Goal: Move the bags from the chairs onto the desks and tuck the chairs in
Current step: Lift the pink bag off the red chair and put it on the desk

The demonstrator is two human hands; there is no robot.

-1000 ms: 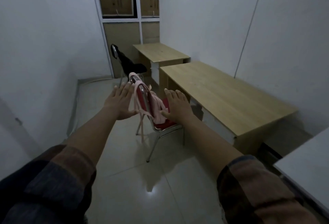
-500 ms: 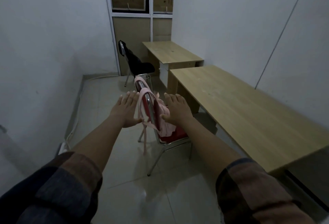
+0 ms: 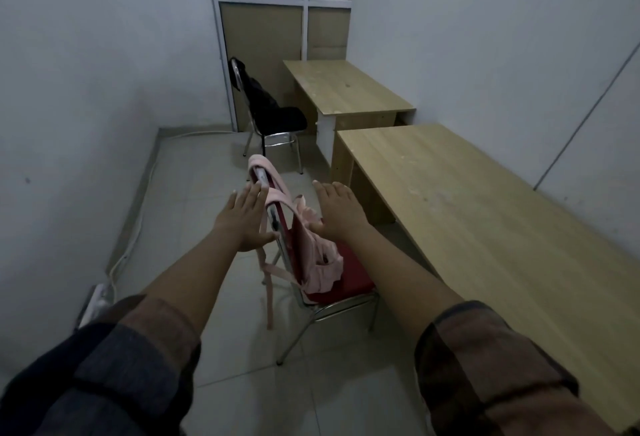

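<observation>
a pink bag (image 3: 317, 255) sits on the red seat of the near chair (image 3: 349, 283), its straps looped over the chair's backrest, between the two outstretched hands. the left hand (image 3: 244, 219) has straight, spread fingers just left of the backrest, its thumb close to the frame; the right hand (image 3: 337, 212) is also flat and released, its thumb at the bag's top. right of the right fingers runs the near desk (image 3: 485, 228); beyond the fingertips stand a black chair (image 3: 273, 117) and a far desk (image 3: 343, 89)

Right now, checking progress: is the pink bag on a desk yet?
No, the pink bag hangs on the red chair, not on the near desk.
</observation>
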